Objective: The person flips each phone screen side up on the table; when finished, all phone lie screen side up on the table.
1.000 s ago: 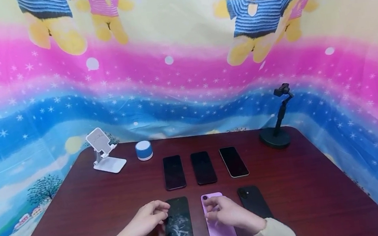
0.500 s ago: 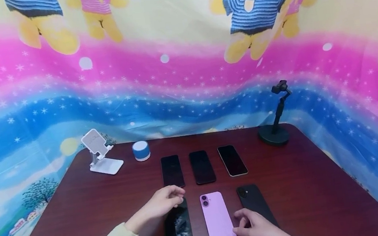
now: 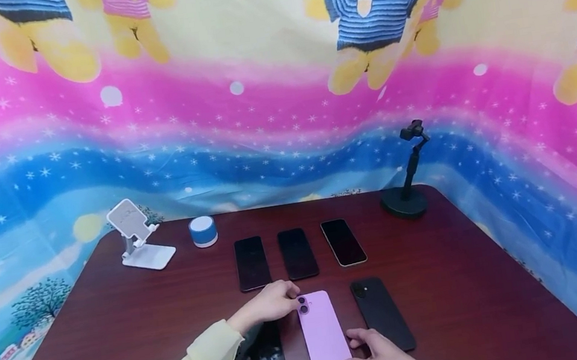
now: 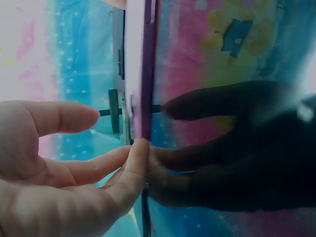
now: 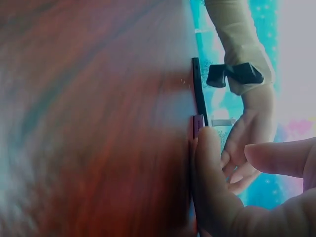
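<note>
A purple phone (image 3: 324,333) lies back up on the table, its camera lenses at the far left corner. My left hand (image 3: 270,303) is at that corner, fingers relaxed; in the left wrist view the fingertips touch the phone's edge and the thumb (image 4: 69,117) stands apart. My right hand (image 3: 380,357) is at the near right corner, a finger along the side, the thumb (image 5: 281,157) held away. Under my left forearm lies a glossy black phone (image 3: 265,359), screen up, partly hidden. A black phone (image 3: 384,316) lies back up to the right.
Three dark phones lie farther back: a left one (image 3: 252,264), a middle one (image 3: 298,253) and a light-rimmed one (image 3: 343,242). Behind stand a white phone stand (image 3: 146,241), a blue and white cylinder (image 3: 203,232) and a black stand (image 3: 406,201). A patterned cloth hangs behind.
My left hand has moved right from the glossy black phone to the purple phone's far corner. My right hand has left the purple phone's top for its near right corner.
</note>
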The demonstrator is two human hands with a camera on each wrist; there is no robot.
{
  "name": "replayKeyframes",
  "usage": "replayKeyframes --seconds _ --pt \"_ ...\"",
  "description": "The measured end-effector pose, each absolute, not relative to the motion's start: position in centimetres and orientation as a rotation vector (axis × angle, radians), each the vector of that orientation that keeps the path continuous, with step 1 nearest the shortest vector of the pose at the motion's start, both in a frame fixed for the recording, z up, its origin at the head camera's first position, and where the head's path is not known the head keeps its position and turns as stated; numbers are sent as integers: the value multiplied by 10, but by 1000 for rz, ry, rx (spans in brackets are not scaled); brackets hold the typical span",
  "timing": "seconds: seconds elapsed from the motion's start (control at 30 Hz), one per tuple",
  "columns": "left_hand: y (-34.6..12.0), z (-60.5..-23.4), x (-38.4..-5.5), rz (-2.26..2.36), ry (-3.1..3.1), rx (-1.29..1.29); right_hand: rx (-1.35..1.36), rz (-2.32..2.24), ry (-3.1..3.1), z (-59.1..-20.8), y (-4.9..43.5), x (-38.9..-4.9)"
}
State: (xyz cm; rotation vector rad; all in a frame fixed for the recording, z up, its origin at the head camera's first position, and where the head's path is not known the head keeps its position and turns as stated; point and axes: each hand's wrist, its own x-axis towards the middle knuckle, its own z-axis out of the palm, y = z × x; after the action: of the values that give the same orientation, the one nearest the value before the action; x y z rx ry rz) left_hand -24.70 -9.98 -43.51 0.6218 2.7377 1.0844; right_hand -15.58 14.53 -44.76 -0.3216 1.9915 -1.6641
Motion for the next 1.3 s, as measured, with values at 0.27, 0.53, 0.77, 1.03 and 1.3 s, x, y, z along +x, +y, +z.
replayKeyframes --seconds 0.27,0.53,0.77,1.03,1.3 --pt "-91 -438 -247 1141 2759 531 -247 -1670 1891 -447 142 -158" --pt "-86 -440 -248 1234 2739 386 -274 -1693 1863 -444 141 -157" --pt "-85 -440 -245 1395 2604 362 -270 -1696 1897 -445 140 -156" --pt "-94 -441 -244 1746 2240 409 -282 -1629 2071 -447 136 -152" --pt "-92 -428 -235 1942 2066 440 -423 -1529 2222 -448 130 -153"
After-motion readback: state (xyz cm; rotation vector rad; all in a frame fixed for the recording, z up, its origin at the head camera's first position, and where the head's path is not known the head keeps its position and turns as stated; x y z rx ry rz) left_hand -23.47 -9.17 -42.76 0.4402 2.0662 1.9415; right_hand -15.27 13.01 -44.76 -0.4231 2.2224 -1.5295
